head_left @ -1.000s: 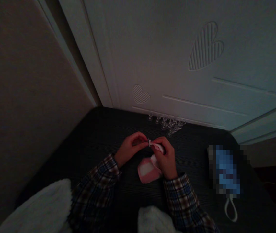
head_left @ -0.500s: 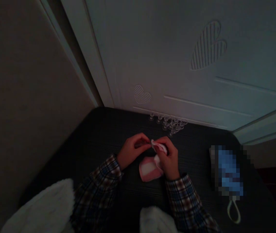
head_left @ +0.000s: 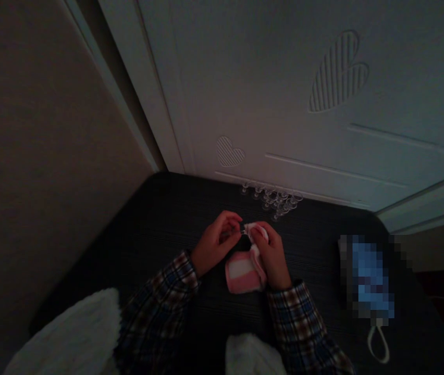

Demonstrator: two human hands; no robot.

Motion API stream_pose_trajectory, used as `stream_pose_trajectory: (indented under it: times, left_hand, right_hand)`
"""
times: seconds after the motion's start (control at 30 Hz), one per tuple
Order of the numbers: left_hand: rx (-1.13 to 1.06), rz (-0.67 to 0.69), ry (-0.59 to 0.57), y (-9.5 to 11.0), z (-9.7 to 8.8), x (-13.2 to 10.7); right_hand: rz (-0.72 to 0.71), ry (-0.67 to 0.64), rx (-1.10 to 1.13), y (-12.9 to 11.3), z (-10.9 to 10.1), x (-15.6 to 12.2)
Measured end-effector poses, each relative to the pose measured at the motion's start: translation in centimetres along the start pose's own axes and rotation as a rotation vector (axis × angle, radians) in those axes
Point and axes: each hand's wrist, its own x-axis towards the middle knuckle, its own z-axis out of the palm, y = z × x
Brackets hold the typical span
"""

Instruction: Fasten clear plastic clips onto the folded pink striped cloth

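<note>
Right hand [head_left: 274, 255] pinches the gathered upper end of the pink-and-white cloth [head_left: 244, 273] between thumb and fingers. From that grip the cloth's long axis runs down toward the wearer, its loose end spreading to the left, under the gap between the hands; whether that end rests on the worktop [head_left: 159, 219] or hangs just above it, I cannot tell.

A small clear bit [head_left: 243, 232] sits at the cloth's tip, directly left of the right fingertips and at the tips of the left hand [head_left: 214, 245]. That hand has its thumb and fingers curled toward each other; whether they close on the bit is too small to tell. The bit lies between the two hands, almost level with both, nearer the left fingertips.

Beyond the hands, slightly to the right, clear pieces [head_left: 277, 202] stand clustered near the white panel [head_left: 269, 104]. Well apart, on the right, lies a blurred blue item [head_left: 372, 276] with a pale loop [head_left: 378, 344] pointing toward the wearer.
</note>
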Motion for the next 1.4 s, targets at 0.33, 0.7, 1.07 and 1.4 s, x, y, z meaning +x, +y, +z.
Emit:
stream_pose_trajectory:
  times: [0.33,0.7,1.07,1.4]
  left_hand:
    - [0.044,-0.015,-0.053,-0.7,0.2,0.3]
    - [-0.111,-0.087,-0.158,-0.8,-0.1,0.5]
    - [0.116,-0.024,-0.077,-1.2,-0.4,0.6]
    - [0.486,0.136,0.065,-1.3,-0.3,0.5]
  right_hand:
    - [0.118,-0.035,0.198,0.2,0.1,-0.2]
    - [0.155,-0.073,0.308,-0.5,0.3,-0.5]
    - [0.135,-0.094,0.309,0.0,0.3,-0.4]
    - [0.093,-0.138,0.207,0.2,0.6,-0.4]
